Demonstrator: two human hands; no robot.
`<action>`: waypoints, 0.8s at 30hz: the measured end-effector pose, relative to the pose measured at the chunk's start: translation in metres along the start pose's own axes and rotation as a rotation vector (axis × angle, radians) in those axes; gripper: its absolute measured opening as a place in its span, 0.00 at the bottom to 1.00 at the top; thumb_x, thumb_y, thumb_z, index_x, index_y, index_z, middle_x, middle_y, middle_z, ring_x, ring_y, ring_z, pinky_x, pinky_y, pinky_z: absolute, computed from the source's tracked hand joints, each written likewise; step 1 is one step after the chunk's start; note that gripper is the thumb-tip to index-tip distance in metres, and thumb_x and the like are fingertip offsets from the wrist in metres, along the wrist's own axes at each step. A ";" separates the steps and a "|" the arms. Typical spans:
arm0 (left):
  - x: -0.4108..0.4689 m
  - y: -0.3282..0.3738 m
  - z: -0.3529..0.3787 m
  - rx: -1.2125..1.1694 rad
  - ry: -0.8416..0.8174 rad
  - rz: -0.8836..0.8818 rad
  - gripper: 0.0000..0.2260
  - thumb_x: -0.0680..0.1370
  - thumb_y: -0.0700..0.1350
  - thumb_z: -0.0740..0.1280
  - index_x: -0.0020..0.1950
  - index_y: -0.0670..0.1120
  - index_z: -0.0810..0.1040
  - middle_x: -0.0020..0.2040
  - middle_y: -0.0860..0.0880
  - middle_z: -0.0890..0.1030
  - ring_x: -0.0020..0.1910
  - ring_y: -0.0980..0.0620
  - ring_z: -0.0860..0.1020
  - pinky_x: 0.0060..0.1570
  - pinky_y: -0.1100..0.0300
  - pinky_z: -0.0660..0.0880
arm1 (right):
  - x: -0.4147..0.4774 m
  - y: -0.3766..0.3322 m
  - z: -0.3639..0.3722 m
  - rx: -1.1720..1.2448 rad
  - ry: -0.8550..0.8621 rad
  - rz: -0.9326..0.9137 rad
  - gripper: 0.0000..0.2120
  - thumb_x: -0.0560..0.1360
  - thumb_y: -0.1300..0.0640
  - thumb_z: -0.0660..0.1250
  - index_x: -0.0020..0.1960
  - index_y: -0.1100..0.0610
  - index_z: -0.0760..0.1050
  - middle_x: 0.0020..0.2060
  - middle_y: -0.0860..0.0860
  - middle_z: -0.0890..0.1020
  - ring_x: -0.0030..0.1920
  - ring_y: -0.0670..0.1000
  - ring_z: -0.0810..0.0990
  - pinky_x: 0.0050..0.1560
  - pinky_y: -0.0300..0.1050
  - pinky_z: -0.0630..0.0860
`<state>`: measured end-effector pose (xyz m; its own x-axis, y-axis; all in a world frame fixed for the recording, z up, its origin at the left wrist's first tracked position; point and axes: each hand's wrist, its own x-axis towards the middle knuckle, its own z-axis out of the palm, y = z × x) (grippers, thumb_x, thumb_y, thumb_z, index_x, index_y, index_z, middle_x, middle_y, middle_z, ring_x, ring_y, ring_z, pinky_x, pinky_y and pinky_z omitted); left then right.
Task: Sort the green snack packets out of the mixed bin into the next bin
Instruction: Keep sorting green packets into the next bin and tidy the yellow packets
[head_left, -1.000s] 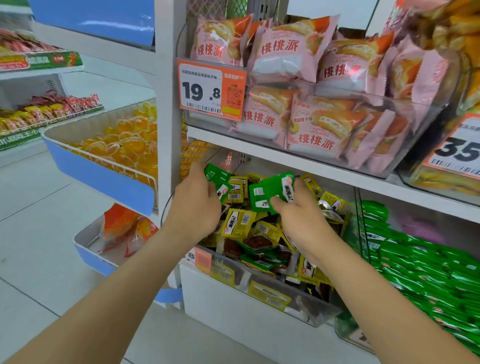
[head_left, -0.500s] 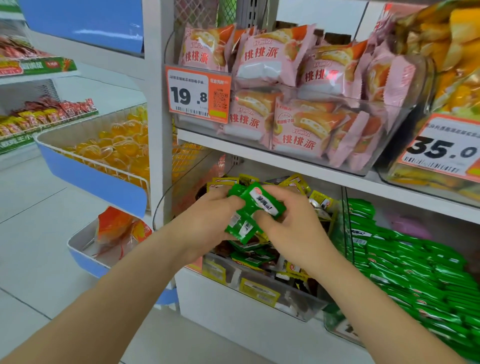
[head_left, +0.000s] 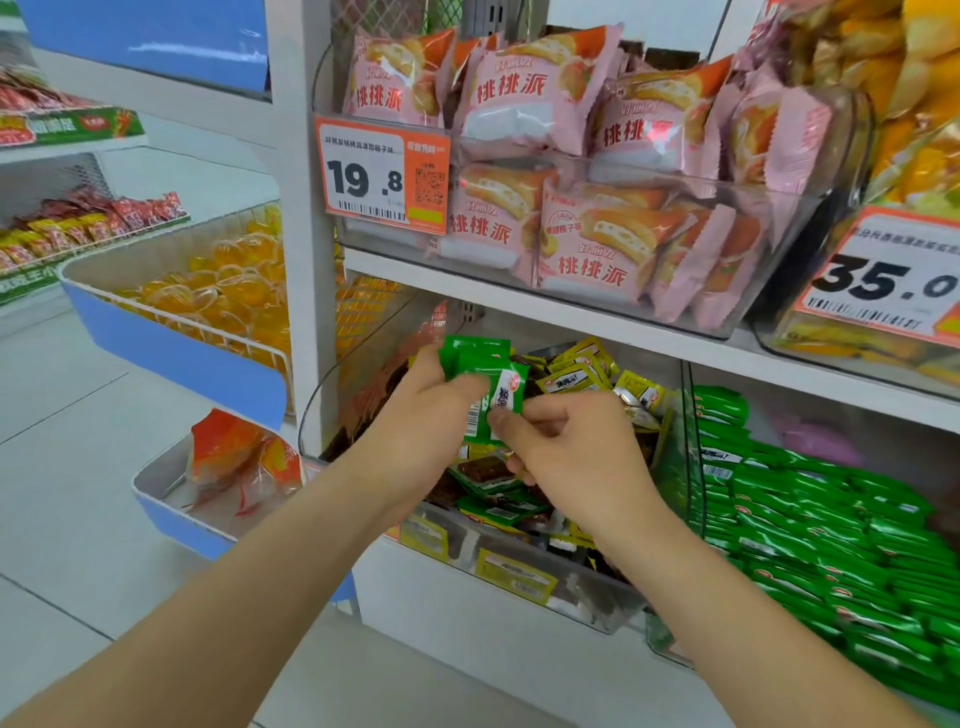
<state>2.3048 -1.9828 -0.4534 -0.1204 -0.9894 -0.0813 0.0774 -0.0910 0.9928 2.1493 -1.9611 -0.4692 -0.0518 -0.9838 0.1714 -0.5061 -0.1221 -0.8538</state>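
1. Step in hand (judged): a small stack of green snack packets (head_left: 475, 364) is squared up between both hands above the mixed bin (head_left: 519, 577), centre of the frame, ready for the carry to the next bin (head_left: 693, 415) at right
2. Doing it well: bring the slippery wrapper edges flush so the stack cannot fan out. Take the whole stack into one firm grip before travelling, and lift it clear over the transparent wall between the bins. Release it low onto the green pile (head_left: 831, 540), so that nothing slides back among the yellow packets (head_left: 576, 382)
3. Left hand (head_left: 426, 431): fingers curled round the left side of the stack, gripping it
4. Right hand (head_left: 576, 457): thumb and forefinger pinch the lower edge of the front packet; the other fingers are curled below, and whether they hold anything cannot be told
5. Position: the held stack is in the air over the mixed bin. More green packets lie below the hands among yellow and brown ones
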 end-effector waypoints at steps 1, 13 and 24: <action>0.001 -0.001 -0.002 0.074 -0.005 0.032 0.15 0.78 0.46 0.66 0.66 0.52 0.75 0.59 0.48 0.83 0.60 0.48 0.82 0.62 0.48 0.78 | 0.003 0.001 -0.004 -0.015 -0.046 -0.010 0.13 0.80 0.51 0.72 0.41 0.58 0.85 0.31 0.54 0.85 0.34 0.53 0.86 0.43 0.62 0.84; 0.011 -0.002 -0.020 0.227 0.211 -0.059 0.11 0.83 0.39 0.63 0.65 0.46 0.70 0.56 0.45 0.81 0.53 0.49 0.83 0.51 0.52 0.81 | 0.025 0.019 0.005 -0.864 -0.595 -0.271 0.27 0.84 0.57 0.62 0.80 0.39 0.62 0.69 0.53 0.78 0.70 0.59 0.73 0.71 0.56 0.64; 0.020 -0.007 -0.037 0.325 0.230 -0.097 0.14 0.83 0.34 0.60 0.68 0.37 0.64 0.61 0.33 0.76 0.47 0.47 0.74 0.36 0.59 0.73 | 0.036 0.032 0.005 -0.429 -0.095 -0.182 0.07 0.81 0.57 0.68 0.56 0.49 0.80 0.46 0.50 0.85 0.51 0.55 0.82 0.49 0.52 0.80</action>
<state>2.3380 -2.0065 -0.4653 0.1155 -0.9809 -0.1566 -0.2444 -0.1809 0.9526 2.1353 -2.0010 -0.4924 0.1397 -0.9616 0.2363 -0.8103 -0.2482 -0.5308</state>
